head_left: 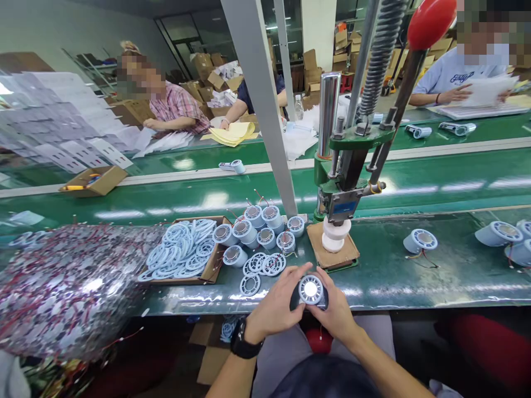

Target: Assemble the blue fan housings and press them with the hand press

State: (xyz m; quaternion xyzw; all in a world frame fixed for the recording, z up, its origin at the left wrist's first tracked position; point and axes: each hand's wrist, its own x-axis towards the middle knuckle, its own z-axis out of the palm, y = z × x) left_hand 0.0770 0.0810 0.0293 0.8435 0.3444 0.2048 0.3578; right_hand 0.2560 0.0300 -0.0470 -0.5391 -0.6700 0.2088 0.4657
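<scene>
A light-blue round housing (311, 289) with a slotted ring and a silvery disc on top is between my hands at the bench's front edge. My left hand (279, 301) curls round its left side, thumb low and fingers over the far edge. From the right, my right hand (337, 310) grips it the same way. A thin wire end hangs below. Just beyond my hands stands a lever press with a white pressing head (335, 235) over a brown cardboard pad (317, 246). Loose slotted rings (274, 265) lie left of my hands, near several similar housings (244, 231).
A cardboard tray (213, 271) heaped with light-blue rings sits left, beside a large pile of wired parts (74, 287). The press's red-knobbed lever (429, 25) rises at right. One housing (420, 241) stands right of the press. Co-workers sit across the green conveyor (199, 202).
</scene>
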